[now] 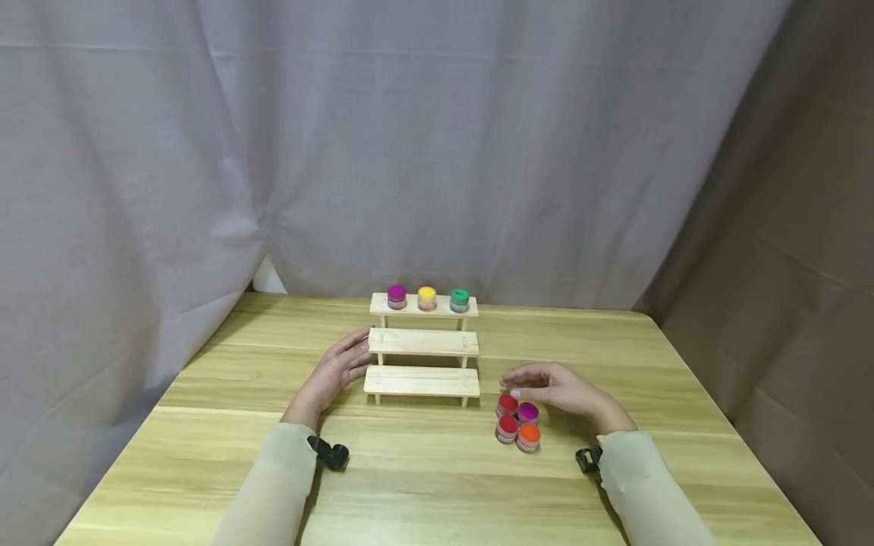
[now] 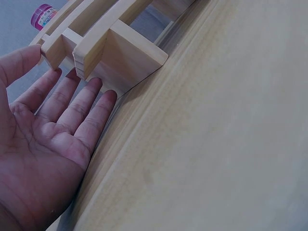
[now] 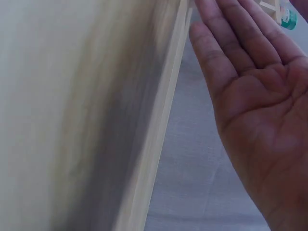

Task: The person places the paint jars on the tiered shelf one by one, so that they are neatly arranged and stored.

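Observation:
A three-step wooden stand [image 1: 423,342] is in the middle of the table. On its top step sit a purple-lidded jar [image 1: 397,297], a yellow-lidded jar [image 1: 426,299] and a green-lidded jar [image 1: 460,300]. My left hand [image 1: 336,370] is at the stand's left side, fingers extended; in the left wrist view the fingertips reach its step ends. Beside and above a cluster of small jars hovers my right hand [image 1: 561,388], palm empty in the right wrist view. The cluster has two red-lidded jars, a purple-lidded jar [image 1: 528,413] and an orange-lidded jar [image 1: 529,437].
The wooden table [image 1: 423,485] extends around the stand and jars. A grey curtain [image 1: 444,152] hangs behind its far edge, and a darker cloth [image 1: 799,288] hangs on the right. Both wrists carry black camera straps.

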`<action>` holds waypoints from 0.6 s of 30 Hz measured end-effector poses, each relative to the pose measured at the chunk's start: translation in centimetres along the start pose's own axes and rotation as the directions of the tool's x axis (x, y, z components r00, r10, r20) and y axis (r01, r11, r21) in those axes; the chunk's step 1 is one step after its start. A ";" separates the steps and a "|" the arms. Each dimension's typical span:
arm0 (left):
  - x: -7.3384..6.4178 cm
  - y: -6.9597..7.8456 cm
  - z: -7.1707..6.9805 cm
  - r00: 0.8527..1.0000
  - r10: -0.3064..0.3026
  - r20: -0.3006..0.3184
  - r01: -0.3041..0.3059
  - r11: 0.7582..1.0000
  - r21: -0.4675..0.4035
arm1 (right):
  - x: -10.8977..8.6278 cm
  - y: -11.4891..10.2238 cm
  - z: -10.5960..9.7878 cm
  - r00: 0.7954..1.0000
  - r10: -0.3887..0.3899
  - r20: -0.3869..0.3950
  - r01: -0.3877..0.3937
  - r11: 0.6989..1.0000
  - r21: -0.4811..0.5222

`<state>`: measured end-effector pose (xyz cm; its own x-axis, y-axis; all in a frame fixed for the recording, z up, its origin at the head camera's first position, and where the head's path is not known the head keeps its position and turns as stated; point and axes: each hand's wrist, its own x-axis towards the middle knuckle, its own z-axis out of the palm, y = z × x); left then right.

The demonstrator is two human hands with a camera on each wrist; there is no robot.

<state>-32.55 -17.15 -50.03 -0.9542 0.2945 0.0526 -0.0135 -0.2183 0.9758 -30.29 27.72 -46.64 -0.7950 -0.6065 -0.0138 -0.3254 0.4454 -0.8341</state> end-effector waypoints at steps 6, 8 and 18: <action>0.1 0.3 0.0 1.000 -0.011 -0.005 0.010 1.000 -0.012 | 0.1 0.2 -0.1 0.999 -0.002 0.052 0.001 1.000 0.016; 0.1 0.4 0.0 1.000 -0.010 -0.005 0.010 1.000 -0.014 | 0.2 0.3 -0.1 0.998 0.000 0.061 -0.002 1.000 0.023; 0.0 0.4 0.0 1.000 -0.020 -0.003 0.020 1.000 -0.021 | 0.2 0.9 -0.1 0.993 0.002 0.121 -0.010 0.998 0.067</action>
<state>-32.59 -17.22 -49.65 -0.9546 0.2961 0.0322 -0.0392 -0.2320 0.9719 -30.84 28.04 -47.29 -0.7279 -0.6808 -0.0819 -0.2826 0.4066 -0.8688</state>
